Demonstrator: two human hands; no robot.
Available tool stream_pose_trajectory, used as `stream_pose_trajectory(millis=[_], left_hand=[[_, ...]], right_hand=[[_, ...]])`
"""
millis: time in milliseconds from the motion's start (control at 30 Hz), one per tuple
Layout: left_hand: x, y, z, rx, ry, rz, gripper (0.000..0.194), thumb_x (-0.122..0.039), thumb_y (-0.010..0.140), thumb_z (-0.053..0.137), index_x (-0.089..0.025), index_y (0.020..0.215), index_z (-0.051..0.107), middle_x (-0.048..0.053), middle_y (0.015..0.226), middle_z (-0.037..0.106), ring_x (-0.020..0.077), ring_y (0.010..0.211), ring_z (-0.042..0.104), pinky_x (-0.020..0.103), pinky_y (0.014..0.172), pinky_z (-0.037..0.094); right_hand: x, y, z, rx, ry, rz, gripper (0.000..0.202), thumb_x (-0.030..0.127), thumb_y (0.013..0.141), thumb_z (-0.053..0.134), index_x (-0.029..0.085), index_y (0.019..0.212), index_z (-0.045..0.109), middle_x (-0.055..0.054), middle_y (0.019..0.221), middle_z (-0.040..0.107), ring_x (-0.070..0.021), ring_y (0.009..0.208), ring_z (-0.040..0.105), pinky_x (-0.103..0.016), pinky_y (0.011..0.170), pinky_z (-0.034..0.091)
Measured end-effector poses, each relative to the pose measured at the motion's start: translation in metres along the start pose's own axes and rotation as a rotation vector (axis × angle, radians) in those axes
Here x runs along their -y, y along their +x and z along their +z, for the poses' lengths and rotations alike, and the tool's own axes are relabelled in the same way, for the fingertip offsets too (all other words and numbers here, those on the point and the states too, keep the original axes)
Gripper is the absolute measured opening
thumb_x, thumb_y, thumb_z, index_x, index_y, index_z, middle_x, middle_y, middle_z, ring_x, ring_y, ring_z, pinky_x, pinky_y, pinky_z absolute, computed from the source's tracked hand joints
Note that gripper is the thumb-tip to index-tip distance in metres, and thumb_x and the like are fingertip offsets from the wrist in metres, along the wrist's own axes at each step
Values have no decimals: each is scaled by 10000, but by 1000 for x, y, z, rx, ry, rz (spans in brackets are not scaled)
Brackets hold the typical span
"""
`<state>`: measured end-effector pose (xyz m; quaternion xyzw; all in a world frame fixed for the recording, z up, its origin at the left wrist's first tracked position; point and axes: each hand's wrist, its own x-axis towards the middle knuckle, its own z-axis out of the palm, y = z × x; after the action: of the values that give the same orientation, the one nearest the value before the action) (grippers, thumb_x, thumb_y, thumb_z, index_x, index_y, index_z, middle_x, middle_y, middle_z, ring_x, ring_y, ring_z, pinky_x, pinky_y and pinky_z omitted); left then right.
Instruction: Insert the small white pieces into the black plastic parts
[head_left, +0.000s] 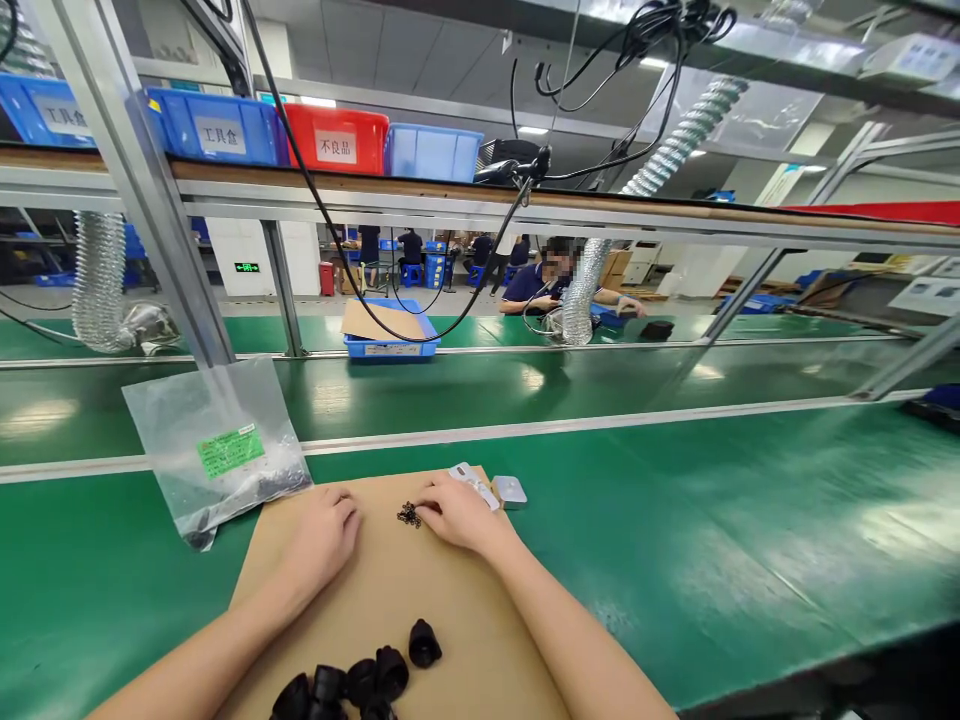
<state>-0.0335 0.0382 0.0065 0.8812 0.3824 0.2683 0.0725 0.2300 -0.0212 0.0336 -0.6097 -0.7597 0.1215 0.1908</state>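
My right hand (450,510) has its fingertips bent together at the edge of a small pile of tiny dark parts (409,515) on a cardboard sheet (420,585); whether a part is between them is too small to tell. To the left, my left hand (330,525) rests on the cardboard with its fingers curled in, and what they hold, if anything, is hidden. Several black cup-shaped parts (424,643) lie at the near end of the sheet. Partly behind my right hand is a pale tray (474,484), beside a small grey box (510,490).
A clear plastic bag (221,450) with a green label overlaps the cardboard's left edge. Beyond the green table (675,500) stand a blue bin (391,347) and a seated person (540,280). Metal posts, a shelf with bins and hanging cables are above.
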Motion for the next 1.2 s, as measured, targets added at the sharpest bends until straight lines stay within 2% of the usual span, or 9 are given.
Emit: stream_pose_trajectory(millis=[200,467,667,833,967,1033,1100,1167,1200], left_hand=[[0,9,-6,31,5,-54,249,-167,946,483,-184,780,667,91,911,690,276,892,625,424,857,474],[-8,12,-5,22,26,-69,252,-106,920,440,-190,728,580,90,827,638,271,820,591,410,782,471],[-24,3,2,33,-230,71,221,-151,981,456,-191,844,626,106,1050,643,268,1028,591,422,912,509],[-21,-9,13,49,-90,187,227,-126,963,488,-194,872,685,124,1162,638,340,1266,491,535,1060,449],[-18,-13,12,29,-31,169,271,-93,962,433,-180,883,676,144,1219,619,372,1304,453,566,1023,443],[-23,-13,8,12,-125,123,266,-112,964,420,-182,859,654,156,1207,611,365,1231,497,550,983,450],[-30,-12,4,-7,-356,39,232,-195,985,444,-193,836,622,147,1124,617,324,1093,556,493,934,465],[-38,-13,3,43,-723,-140,242,-360,998,508,-202,831,586,94,902,616,243,825,576,373,749,484],[-41,-13,4,104,-928,-253,288,-451,982,549,-205,832,567,48,763,578,194,670,524,308,618,435]], right_hand=[[6,1,4,-29,-72,25,130,171,934,596,192,875,710,-47,947,671,-187,863,609,-282,679,366],[9,0,4,-22,-102,51,130,184,950,585,179,831,639,-53,939,656,-188,851,601,-289,660,338],[11,0,4,-30,-101,62,150,194,951,587,179,805,615,-45,931,653,-180,809,592,-294,650,333],[11,-4,2,-43,-98,70,148,202,957,596,177,816,630,-48,937,660,-184,827,602,-294,660,347],[13,-5,3,-115,-6,45,133,176,965,577,190,849,640,-30,899,671,-182,829,603,-290,676,372],[18,-5,6,-193,133,13,131,174,973,567,188,863,638,-29,892,677,-180,830,610,-288,704,406],[24,-4,9,-250,283,-18,139,182,981,552,187,870,634,-29,877,677,-175,809,616,-287,720,438],[31,-5,13,-268,402,-41,137,200,984,545,190,882,636,-27,867,671,-169,778,613,-278,692,451],[34,-6,14,-266,449,-55,133,212,984,547,192,889,638,-27,866,666,-166,764,608,-272,670,451]])
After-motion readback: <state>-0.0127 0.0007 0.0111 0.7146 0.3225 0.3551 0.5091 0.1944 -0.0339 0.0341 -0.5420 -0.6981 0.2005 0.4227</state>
